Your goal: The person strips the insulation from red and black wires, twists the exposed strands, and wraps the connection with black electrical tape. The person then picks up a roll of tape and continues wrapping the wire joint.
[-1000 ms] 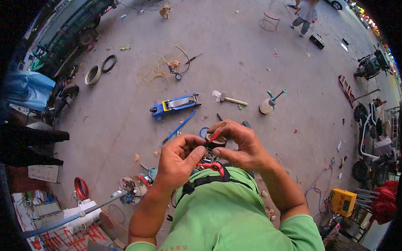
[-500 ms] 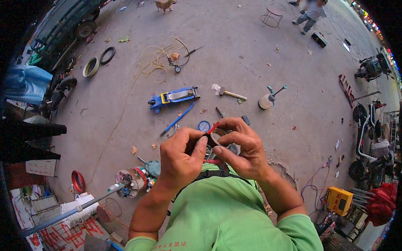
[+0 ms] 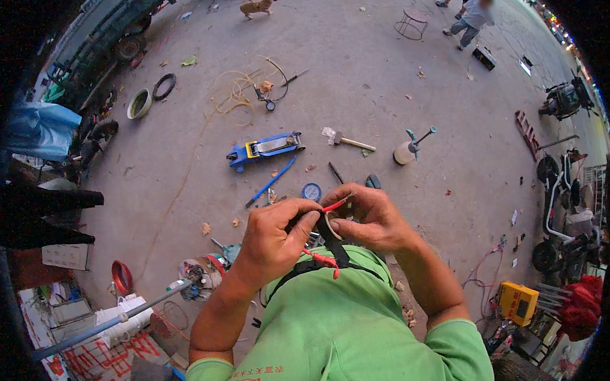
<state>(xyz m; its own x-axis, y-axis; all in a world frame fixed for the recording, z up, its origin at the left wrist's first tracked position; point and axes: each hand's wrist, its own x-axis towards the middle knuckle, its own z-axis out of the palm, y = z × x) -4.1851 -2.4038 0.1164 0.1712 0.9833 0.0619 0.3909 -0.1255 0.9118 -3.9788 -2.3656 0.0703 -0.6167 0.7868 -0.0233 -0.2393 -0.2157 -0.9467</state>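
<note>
In front of my green shirt, my left hand (image 3: 276,235) pinches a red wire (image 3: 332,207) between thumb and fingers. The wire's end, with a pale tip, points up to the right toward my right hand. Below the left hand hangs a red insulated clip (image 3: 326,259), apparently on the same wire. My right hand (image 3: 376,221) curls round a roll of black tape (image 3: 330,224), whose pale inner ring shows. Black tape reaches toward the left fingertips. The fingers partly hide where tape and wire meet.
Beyond my hands lie a blue floor jack (image 3: 266,149), a blue bar (image 3: 271,181), a mallet (image 3: 354,144) and a spray bottle (image 3: 406,152). A yellow box (image 3: 518,302) stands at right, a grey pole (image 3: 115,323) at left. A dog (image 3: 258,5) and people are far off.
The red clip now shows hanging below my left hand. The wire's end sticks out farther to the right, and my right hand has turned with the tape roll. The dog has turned its head.
</note>
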